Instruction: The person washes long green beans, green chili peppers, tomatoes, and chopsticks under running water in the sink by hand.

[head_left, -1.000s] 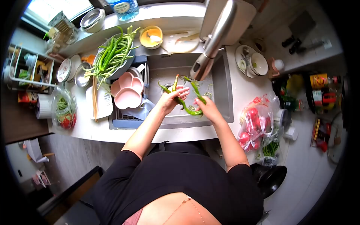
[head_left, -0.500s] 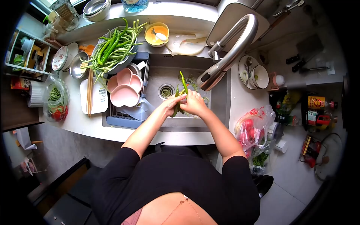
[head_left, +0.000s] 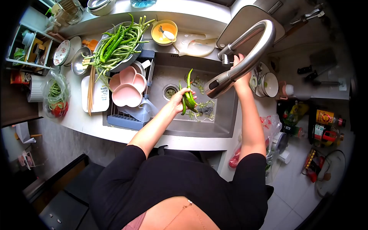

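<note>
My left hand is closed around several green chili peppers over the sink, one long pepper pointing up and away. My right hand is raised at the metal faucet, partly hidden behind its curved neck. Its visible fingers are stretched out close to the faucet's base and lever; whether they touch the lever is hidden. Below the peppers, green trimmings lie on the sink floor, beside the drain.
A bowl heaped with long beans and green peppers stands left of the sink. Nearby are a pink divided plate on a blue-grey rack, a yellow bowl, chopsticks and bagged vegetables. Bowls stand right.
My right hand has let go of the peppers and moved up and right to the faucet. My left hand still holds the peppers over the sink.
</note>
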